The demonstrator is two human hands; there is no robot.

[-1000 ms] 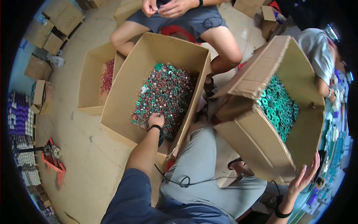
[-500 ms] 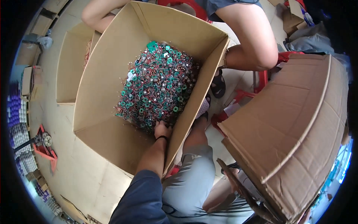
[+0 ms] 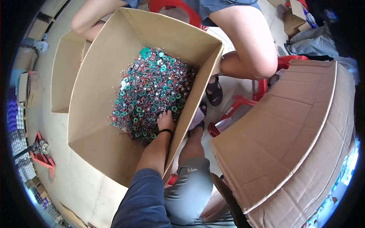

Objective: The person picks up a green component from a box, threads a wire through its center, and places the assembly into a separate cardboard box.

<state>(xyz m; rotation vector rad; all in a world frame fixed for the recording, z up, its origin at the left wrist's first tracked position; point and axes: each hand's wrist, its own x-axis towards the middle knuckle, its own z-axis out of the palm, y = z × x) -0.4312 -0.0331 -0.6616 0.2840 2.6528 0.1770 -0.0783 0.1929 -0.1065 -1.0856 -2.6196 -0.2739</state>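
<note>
A large open cardboard box (image 3: 95,72) stands in front of me. Inside lies a heap of small electronic parts (image 3: 148,91), with green ring-shaped pieces, thin red wires and shiny bits tangled together. My left hand (image 3: 165,121), with a dark band at its wrist, rests on the near right part of the heap by the box's right wall. Its fingers are stretched forward over the parts, and I see nothing gripped in them. My right hand does not show.
Another person's bare legs (image 3: 247,45) flank the box's far side, beside red plastic stools (image 3: 178,9). A big cardboard piece (image 3: 281,133) fills the right. A second carton (image 3: 68,72) stands left, and a red wheeled frame (image 3: 43,152) lies on the floor.
My left hand has moved farther forward over the heap, its fingers now showing stretched out. The view has shifted, so the box appears lower and more to the left.
</note>
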